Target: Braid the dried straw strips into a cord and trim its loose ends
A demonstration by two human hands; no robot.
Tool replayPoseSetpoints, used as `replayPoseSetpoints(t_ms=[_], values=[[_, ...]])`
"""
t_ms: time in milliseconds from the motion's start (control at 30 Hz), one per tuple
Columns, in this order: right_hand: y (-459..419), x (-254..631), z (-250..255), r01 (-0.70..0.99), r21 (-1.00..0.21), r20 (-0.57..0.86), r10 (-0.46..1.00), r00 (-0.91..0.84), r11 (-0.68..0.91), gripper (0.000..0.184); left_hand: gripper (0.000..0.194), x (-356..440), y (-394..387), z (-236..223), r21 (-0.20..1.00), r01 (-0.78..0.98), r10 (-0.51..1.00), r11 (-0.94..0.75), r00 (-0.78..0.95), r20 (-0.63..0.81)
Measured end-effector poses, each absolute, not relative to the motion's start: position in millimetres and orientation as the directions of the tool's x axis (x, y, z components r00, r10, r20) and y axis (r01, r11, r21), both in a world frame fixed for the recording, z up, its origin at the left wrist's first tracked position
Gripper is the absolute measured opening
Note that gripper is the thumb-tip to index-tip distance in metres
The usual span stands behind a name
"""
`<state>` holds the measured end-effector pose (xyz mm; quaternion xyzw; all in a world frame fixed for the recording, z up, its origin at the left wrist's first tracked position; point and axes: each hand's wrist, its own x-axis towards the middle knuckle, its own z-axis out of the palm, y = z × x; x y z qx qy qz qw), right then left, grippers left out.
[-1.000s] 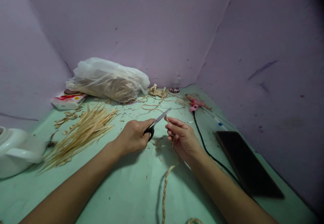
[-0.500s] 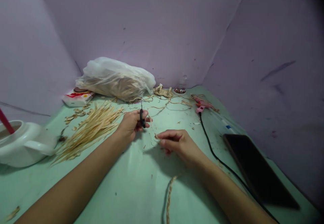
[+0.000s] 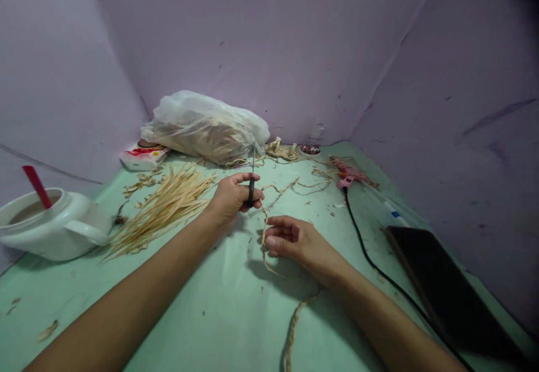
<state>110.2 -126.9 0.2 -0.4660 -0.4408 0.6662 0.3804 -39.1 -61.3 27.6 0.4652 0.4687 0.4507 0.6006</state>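
Note:
My left hand (image 3: 236,195) is closed around a small pair of scissors (image 3: 251,191) with black handles, its thin blades pointing up and away. A twisted straw-coloured cord (image 3: 264,237) runs from beside the left fingertips down past my right hand (image 3: 292,241). The right fingers are curled, with thumb and fingertips against the cord; how firmly they grip is hard to see. Part of the cord is hidden beneath the right hand and wrist, and a thicker length emerges toward the near edge. Flat, dry straw strips (image 3: 168,206) lie left of my left hand.
A white pot (image 3: 84,215) with a red stick stands at left. Behind are a clear plastic bag (image 3: 202,125), a tissue pack (image 3: 145,157), a braided piece (image 3: 282,149) and a bead dish (image 3: 310,150). A pink glue gun (image 3: 347,178), its black cable (image 3: 362,254) and a dark tablet (image 3: 446,288) lie right.
The view has shifted, so things on the table appear further right. More cord now shows between my hands, and the right hand's fingertips have moved along it. The left hand still holds the scissors.

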Motion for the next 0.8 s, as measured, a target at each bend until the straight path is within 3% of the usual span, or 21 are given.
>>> replayPoseSetpoints(t_ms=[267, 433, 633, 800], values=[[-127, 103, -3, -0.289, -0.913, -0.28, 0.957, -0.071, -0.289, 0.047, 0.041, -22, -81, 34, 0.984, -0.105, 0.987, 0.142, 0.092, -0.132], [-130, 100, -1, -0.429, -0.851, -0.305, 0.95, -0.065, -0.303, 0.039, 0.036, -19, -84, 40, 0.995, -0.068, 0.997, 0.075, 0.017, -0.074], [-134, 101, 5, -0.334, -0.88, -0.312, 0.942, -0.127, -0.337, 0.028, 0.034, -20, -79, 36, 0.998, 0.034, 0.998, 0.045, -0.036, -0.043], [-134, 107, 7, -0.34, -0.889, -0.26, 0.949, -0.176, -0.306, 0.026, 0.036, -20, -79, 28, 0.977, -0.01, 0.971, 0.213, 0.112, -0.21]])
